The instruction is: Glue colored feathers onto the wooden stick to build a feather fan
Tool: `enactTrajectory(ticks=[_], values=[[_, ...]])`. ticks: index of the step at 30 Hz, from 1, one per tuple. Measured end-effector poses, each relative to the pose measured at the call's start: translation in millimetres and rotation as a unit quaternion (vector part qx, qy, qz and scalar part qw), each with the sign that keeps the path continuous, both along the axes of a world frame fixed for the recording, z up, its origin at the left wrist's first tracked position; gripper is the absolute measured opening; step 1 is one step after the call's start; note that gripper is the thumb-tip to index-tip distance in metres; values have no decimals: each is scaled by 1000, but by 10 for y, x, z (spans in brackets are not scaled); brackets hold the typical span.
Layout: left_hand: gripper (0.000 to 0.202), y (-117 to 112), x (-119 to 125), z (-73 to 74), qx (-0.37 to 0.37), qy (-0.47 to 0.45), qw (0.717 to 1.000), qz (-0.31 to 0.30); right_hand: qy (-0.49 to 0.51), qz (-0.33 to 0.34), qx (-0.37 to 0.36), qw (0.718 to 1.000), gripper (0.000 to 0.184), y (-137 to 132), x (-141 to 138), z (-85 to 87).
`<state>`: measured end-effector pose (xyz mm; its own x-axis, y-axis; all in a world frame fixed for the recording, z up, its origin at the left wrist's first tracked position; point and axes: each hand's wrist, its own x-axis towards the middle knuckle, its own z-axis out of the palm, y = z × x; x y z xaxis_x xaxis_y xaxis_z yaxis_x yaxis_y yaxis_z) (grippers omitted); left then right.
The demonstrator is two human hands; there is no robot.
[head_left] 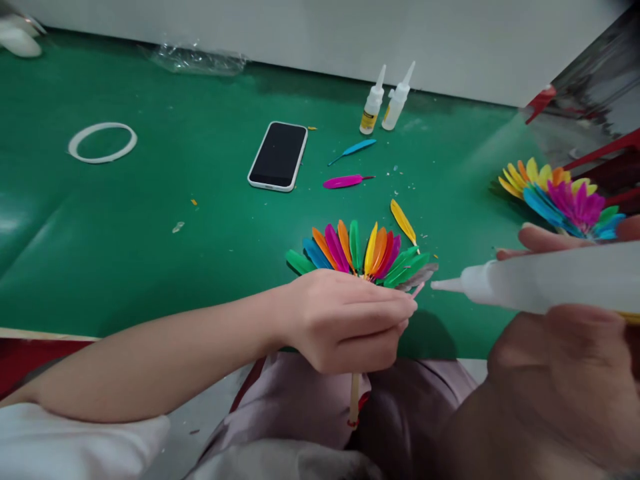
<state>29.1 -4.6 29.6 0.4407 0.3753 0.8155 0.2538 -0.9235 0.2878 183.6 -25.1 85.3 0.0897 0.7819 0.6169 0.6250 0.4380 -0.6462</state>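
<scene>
A fan of coloured feathers [383, 257] spreads out behind my left hand [350, 320], its wooden stick handle [355, 397] showing below the palm. The fingers of that hand are closed around the middle of the fan, hiding where the feathers meet. A thin pinkish stem [419, 290] pokes out at the fingertips; what it belongs to is hidden. My right hand [560, 373] is wrapped round a large white glue bottle [550, 273] lying sideways. The bottle's narrow nozzle points left, close to the stem but apart from it.
Loose yellow [403, 221], magenta [344, 181] and blue feathers [354, 151] lie on the green table [210, 260]. Two small glue bottles [383, 110] stand behind a phone [279, 157]. A white ring [103, 143], clear plastic [197, 59] and another feather bundle [560, 193] are around.
</scene>
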Motion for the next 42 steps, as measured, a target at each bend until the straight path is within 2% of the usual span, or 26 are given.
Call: enactTrajectory(ticks=[1,3,6,9,12,14,16,18,19,21,23,25,27,30,33,36,38,39,42], values=[[8,0,-1,-15,3,1,1000,1,61,-22,5,998,37,27,-8,-33],[9,1,-3,-32,3,3,1000,3,156,-25,16,987,32,91,1,-98],[11,5,-7,-14,-9,3,1000,2,211,-3,45,976,36,170,40,-147],[15,6,-19,41,-27,17,999,-19,255,2,65,965,34,190,35,-129],[19,3,-43,97,-48,26,998,-40,272,18,51,961,34,202,27,-108],[20,5,-67,115,-75,47,996,-34,272,4,41,961,33,257,94,-135],[18,16,-93,107,-61,67,995,-36,276,-29,52,959,30,359,237,-204],[15,35,-116,81,1,54,998,-45,291,-70,108,948,30,486,421,-299],[14,47,-124,67,8,41,999,-34,314,-69,101,942,31,548,512,-347],[14,78,-136,54,-42,-2,999,13,379,-56,63,921,38,649,668,-431],[15,122,-149,75,-124,-73,987,71,411,-75,19,909,38,705,778,-485],[13,188,-173,130,-197,-155,960,126,404,-90,-2,910,39,718,849,-510],[10,277,-210,198,-267,-211,927,160,396,-75,-3,915,42,709,894,-519],[21,422,-274,257,-397,-223,877,151,433,-33,-33,900,45,709,936,-536],[30,522,-318,203,-497,-200,834,133,531,-26,-87,842,33,741,953,-566],[29,548,-331,84,-519,-179,822,150,610,-8,-160,776,19,766,943,-585],[23,544,-328,22,-513,-175,825,157,619,15,-213,755,22,763,913,-588],[21,542,-324,4,-509,-176,828,157,613,20,-232,755,27,759,891,-587],[22,553,-298,-3,-508,-164,832,149,575,16,-248,780,33,750,817,-581]])
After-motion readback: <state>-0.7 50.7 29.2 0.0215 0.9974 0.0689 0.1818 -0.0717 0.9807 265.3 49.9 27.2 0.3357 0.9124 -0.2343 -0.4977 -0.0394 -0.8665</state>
